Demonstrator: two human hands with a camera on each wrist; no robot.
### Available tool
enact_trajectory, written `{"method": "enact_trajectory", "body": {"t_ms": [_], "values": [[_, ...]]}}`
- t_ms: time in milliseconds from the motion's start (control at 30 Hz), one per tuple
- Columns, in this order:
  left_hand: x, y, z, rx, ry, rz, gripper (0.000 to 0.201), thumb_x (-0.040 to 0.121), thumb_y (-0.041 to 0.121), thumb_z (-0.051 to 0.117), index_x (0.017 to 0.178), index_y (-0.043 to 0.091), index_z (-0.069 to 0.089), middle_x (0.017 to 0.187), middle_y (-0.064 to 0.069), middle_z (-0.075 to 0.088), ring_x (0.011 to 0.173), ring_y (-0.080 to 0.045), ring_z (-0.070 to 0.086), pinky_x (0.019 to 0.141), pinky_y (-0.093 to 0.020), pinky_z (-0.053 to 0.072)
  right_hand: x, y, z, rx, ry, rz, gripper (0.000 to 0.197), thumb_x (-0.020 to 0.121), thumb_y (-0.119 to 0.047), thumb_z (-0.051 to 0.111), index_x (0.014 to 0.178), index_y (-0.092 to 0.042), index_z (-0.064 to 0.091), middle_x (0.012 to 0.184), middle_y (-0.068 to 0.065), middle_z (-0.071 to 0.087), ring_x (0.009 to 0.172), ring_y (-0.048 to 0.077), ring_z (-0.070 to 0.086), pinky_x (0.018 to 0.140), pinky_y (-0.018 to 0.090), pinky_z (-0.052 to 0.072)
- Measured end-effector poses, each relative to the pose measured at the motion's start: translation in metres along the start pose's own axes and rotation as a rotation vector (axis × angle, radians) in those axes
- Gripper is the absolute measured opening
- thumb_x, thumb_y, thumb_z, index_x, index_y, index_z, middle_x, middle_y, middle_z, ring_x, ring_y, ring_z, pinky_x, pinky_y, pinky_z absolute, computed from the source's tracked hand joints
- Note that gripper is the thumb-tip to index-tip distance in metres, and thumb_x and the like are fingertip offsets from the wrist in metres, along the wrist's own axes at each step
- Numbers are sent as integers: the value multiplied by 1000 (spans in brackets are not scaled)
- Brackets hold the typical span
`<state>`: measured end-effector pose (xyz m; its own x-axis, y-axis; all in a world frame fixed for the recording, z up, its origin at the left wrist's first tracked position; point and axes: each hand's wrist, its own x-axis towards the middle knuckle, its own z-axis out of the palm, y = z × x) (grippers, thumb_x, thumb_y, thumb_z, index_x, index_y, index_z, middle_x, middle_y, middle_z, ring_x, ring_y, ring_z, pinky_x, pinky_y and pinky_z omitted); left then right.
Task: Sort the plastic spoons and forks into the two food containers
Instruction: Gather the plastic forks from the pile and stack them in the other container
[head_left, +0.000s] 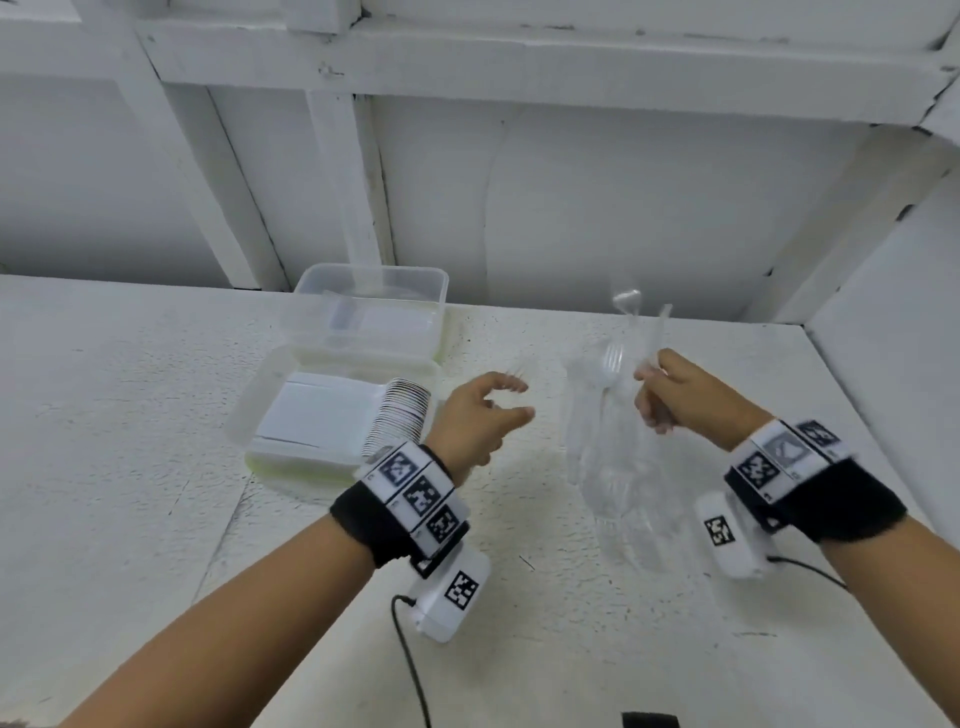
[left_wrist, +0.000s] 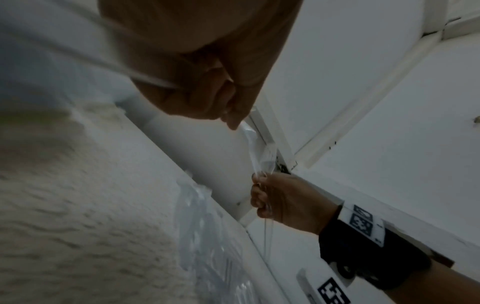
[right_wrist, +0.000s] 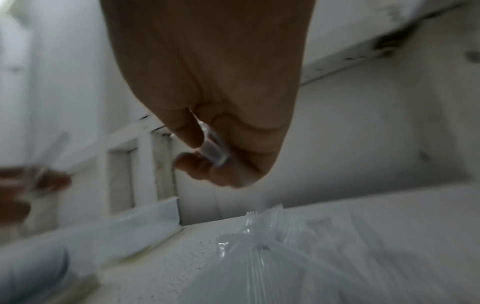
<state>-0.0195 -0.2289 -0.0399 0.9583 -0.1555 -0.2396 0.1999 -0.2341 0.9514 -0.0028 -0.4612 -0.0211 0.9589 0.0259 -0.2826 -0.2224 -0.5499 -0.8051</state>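
Two clear food containers stand left of centre. The far container (head_left: 439, 291) looks empty, and the near container (head_left: 270, 457) has a row of stacked spoons (head_left: 400, 415) at its right end. Beside the near container my left hand (head_left: 506, 397) pinches a clear fork (head_left: 517, 370); its handle (left_wrist: 145, 78) crosses the curled fingers (left_wrist: 207, 92). My right hand (head_left: 657, 397) is raised and grips a clear spoon (head_left: 627, 302) together with a second clear handle (head_left: 665, 314). Its fingers (right_wrist: 197, 164) curl round the clear plastic (right_wrist: 214, 152). Below lies a clear bag of cutlery (head_left: 613, 467).
A fork (head_left: 610, 364) lies at the top of the bag (right_wrist: 272, 257). The white table (head_left: 130, 415) ends at a white framed wall (head_left: 571, 208) behind and a side wall (head_left: 893, 312) on the right. A black cable (head_left: 410, 665) hangs from the left wrist device.
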Motion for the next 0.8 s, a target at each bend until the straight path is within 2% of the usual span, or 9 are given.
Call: {"method": "enact_trajectory", "body": {"t_ms": [67,133,200,267,333,467,633,700,800], "values": [[19,-1,25,78,-17,-52,27,83,16,67,108,16,57,59,0,44,44,-11,37,36,-16,28,-12,13,1,361,30,108,20,96,-1,32,106,-13,45,66,9,50,54,19,49,51,29,42],[38,0,46,190,-39,-102,35,82,21,68,113,11,54,75,-5,57,60,-19,56,47,-24,44,-20,22,4,603,68,170,22,93,4,34,101,-11,47,65,8,47,50,18,49,46,27,43],[56,1,62,359,-82,-127,24,84,29,66,94,10,57,84,-5,60,83,-26,61,63,-28,48,-25,27,5,681,123,210,19,91,2,35,88,-11,48,65,6,44,44,14,44,40,22,38],[70,2,72,463,-79,-149,34,86,34,61,65,13,46,66,1,48,71,-21,54,52,-23,38,-27,30,4,664,184,228,19,88,1,34,82,-11,47,63,4,41,37,8,34,35,17,25],[80,2,76,474,-28,-182,38,87,31,59,60,13,39,61,0,44,59,-18,47,54,-21,35,-31,33,5,662,199,228,19,89,-2,33,86,-12,49,62,2,40,34,5,26,33,14,17],[91,-7,76,595,-24,-230,37,91,19,52,59,13,34,83,-7,50,76,-21,47,69,-25,37,-39,33,11,524,180,194,13,98,-25,39,99,-22,52,59,-3,36,40,6,27,39,17,23],[82,-8,64,460,-40,-227,32,86,18,54,60,11,38,59,-1,40,51,-14,38,49,-23,31,-35,34,16,416,201,170,13,98,-13,39,90,-14,50,70,4,49,62,14,50,58,26,42],[70,-6,57,377,-54,-191,27,89,17,47,63,11,41,63,-1,49,50,-14,40,47,-21,32,-29,28,16,408,181,155,16,97,-13,42,85,-14,51,74,4,50,61,12,50,54,24,41],[50,-7,47,208,-76,-172,12,91,10,37,81,10,44,77,-7,62,54,-16,45,46,-22,33,-17,12,18,393,169,186,13,96,-14,41,86,-15,48,66,0,41,46,8,34,41,19,29]]}}
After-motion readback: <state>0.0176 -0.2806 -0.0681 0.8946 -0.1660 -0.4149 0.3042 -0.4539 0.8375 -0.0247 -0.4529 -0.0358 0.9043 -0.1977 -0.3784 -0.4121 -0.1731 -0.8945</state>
